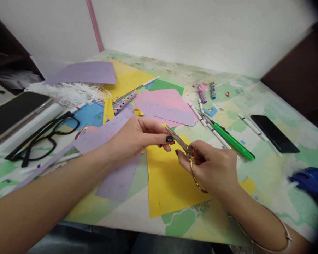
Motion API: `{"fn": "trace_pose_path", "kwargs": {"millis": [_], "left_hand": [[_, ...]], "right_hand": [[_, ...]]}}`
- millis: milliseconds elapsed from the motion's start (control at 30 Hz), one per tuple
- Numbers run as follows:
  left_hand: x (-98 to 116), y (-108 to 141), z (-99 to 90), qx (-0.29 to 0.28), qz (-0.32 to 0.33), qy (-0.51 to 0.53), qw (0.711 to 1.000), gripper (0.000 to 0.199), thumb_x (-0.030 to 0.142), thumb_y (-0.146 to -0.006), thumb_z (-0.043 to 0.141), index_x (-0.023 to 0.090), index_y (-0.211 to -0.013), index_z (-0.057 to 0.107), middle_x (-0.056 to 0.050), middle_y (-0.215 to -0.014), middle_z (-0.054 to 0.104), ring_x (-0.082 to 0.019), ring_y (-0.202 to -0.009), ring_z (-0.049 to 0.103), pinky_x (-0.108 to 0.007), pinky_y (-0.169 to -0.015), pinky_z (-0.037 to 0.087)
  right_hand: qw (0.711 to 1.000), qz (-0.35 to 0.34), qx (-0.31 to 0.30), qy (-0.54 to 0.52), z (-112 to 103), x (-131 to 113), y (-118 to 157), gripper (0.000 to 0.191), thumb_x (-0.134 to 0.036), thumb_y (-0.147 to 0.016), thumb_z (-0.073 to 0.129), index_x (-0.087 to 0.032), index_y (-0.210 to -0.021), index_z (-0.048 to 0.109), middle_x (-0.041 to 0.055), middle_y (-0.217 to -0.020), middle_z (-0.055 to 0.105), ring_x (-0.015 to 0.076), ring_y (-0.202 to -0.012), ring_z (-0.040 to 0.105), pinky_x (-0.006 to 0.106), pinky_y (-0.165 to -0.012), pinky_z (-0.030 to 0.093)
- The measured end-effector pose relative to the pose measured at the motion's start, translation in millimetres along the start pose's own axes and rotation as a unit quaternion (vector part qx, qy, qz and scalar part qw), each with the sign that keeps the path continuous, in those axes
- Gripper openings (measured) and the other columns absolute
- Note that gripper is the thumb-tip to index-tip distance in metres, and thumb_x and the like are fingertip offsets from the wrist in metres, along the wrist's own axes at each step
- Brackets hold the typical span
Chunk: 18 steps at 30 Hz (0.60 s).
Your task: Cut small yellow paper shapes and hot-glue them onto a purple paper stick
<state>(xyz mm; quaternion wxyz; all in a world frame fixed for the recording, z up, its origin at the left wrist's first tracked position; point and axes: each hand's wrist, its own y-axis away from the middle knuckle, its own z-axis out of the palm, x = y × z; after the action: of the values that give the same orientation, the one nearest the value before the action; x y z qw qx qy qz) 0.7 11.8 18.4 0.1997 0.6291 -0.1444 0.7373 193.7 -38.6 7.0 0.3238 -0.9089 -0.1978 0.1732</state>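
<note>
My right hand [214, 165] has its fingers in the handle loops of a pair of scissors [181, 143], whose blades point up and left. The blade tips reach the fingertips of my left hand [140, 134], which is pinched closed. A small piece of yellow paper [164, 125] shows at those fingertips, mostly hidden by the fingers and blades. Beneath both hands lies a yellow paper sheet [172, 180]. Purple paper [119, 180] lies under my left wrist, and a curled yellow strip [138, 112] is just behind that hand.
Black glasses [42, 141] and a phone on a white box [29, 123] stand left. White string [74, 93] and coloured sheets lie behind. A green cutter [231, 141], white sticks [197, 113], a black phone [274, 133] and a blue object [310, 180] are right. Small decorated rolls [202, 92] lie farther back.
</note>
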Motion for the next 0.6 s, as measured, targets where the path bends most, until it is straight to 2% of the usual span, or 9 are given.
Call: {"fn": "trace_pose_path", "kwargs": {"millis": [367,600], "left_hand": [[2.2,2.3,-3.9,-0.001,0.005,-0.029,1.0,0.004,0.014,-0.074,0.072,0.015,-0.074,0.076,-0.006,-0.073,0.075,-0.013,-0.066,0.067,-0.022,-0.063,0.051],[4.3,-0.3,-5.6,-0.018,0.011,-0.021,1.0,0.008,0.009,-0.073,0.07,0.015,-0.072,0.075,-0.002,-0.062,0.073,-0.011,-0.06,0.067,-0.02,-0.063,0.051]], "right_hand": [[1.0,-0.009,0.002,0.008,-0.7,0.9,0.5,0.024,-0.03,-0.078,0.062,-0.019,-0.059,0.053,-0.0061,-0.039,0.047,0.0055,-0.033,0.041,0.018,-0.038,0.03],[1.0,-0.012,-0.007,0.005,-0.5,0.1,-0.2,0.026,-0.031,-0.08,0.061,-0.019,-0.058,0.053,-0.0065,-0.039,0.046,0.0053,-0.033,0.04,0.017,-0.037,0.029]]}}
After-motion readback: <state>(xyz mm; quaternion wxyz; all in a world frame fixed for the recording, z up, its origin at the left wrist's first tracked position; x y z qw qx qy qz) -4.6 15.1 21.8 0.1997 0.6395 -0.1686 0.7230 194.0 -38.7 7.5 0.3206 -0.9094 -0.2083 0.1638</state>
